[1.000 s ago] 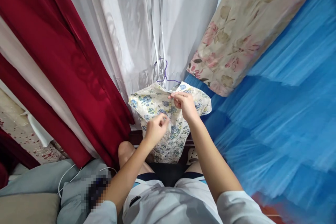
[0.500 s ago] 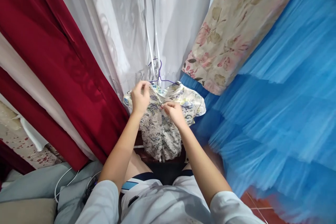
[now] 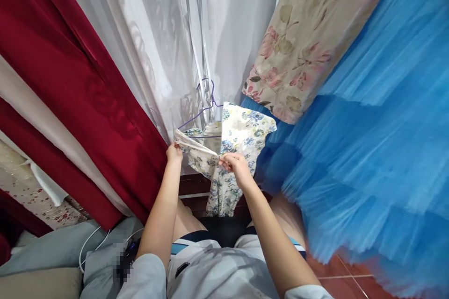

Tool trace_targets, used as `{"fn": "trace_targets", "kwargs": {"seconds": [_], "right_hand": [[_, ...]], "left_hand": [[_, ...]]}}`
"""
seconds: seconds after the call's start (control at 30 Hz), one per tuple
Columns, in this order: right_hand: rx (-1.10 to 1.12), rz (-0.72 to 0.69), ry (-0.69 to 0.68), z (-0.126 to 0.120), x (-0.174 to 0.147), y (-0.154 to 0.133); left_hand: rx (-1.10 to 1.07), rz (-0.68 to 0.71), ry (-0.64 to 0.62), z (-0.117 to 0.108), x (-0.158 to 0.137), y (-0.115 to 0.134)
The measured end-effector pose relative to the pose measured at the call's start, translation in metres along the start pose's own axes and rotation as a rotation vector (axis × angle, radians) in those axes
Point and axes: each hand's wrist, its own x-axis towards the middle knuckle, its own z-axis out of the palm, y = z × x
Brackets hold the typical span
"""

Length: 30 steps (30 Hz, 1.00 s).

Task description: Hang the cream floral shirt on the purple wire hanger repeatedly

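A small white blouse (image 3: 245,135) with blue and yellow flowers hangs on a purple wire hanger (image 3: 213,96) in front of me. My left hand (image 3: 174,153) is closed on the blouse's left shoulder edge and holds it away from the hanger's left arm, which shows bare. With its fingertips pinched, my right hand (image 3: 234,164) grips the front edge at the middle of the neckline. The right side of the blouse still covers the hanger's right arm. The fingers of my left hand are partly hidden.
White drapes (image 3: 231,32) with ribbons hang behind the hanger. Dark red cloth (image 3: 87,70) is at the left, a floral cloth (image 3: 291,70) and a blue tulle dress (image 3: 368,140) at the right. Grey cushions (image 3: 45,247) with a white cable lie at lower left.
My left hand has moved down and left, pulling the left shoulder of the blouse off the hanger's arm. The neckline is now spread open. My right hand has shifted slightly down, still pinching the front.
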Motion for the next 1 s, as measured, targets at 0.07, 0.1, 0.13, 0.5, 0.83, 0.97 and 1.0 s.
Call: {"fn": "trace_targets", "kwargs": {"seconds": [0.07, 0.1, 0.13, 0.5, 0.83, 0.97, 1.0], "right_hand": [[0.07, -0.008, 0.103, -0.017, 0.003, 0.006], [0.11, -0.018, 0.163, -0.027, 0.005, 0.009], [0.15, -0.027, 0.221, -0.036, 0.007, 0.012], [0.206, 0.023, 0.489, -0.093, 0.003, 0.04], [-0.37, -0.088, 0.093, -0.072, -0.012, 0.004], [-0.112, 0.066, -0.117, -0.054, -0.02, -0.01], [-0.024, 0.139, -0.173, -0.051, -0.023, -0.011]], "left_hand": [[0.027, -0.103, -0.03, -0.006, -0.016, -0.018], [0.042, -0.141, -0.047, -0.01, -0.025, -0.028], [0.056, -0.167, -0.068, -0.014, -0.034, -0.037], [0.093, -0.038, -0.255, -0.012, -0.106, -0.07], [0.322, 0.278, -0.891, 0.055, -0.186, -0.017], [0.375, 0.271, -0.965, 0.06, -0.197, -0.015], [0.391, 0.259, -0.966, 0.059, -0.196, -0.016]]}}
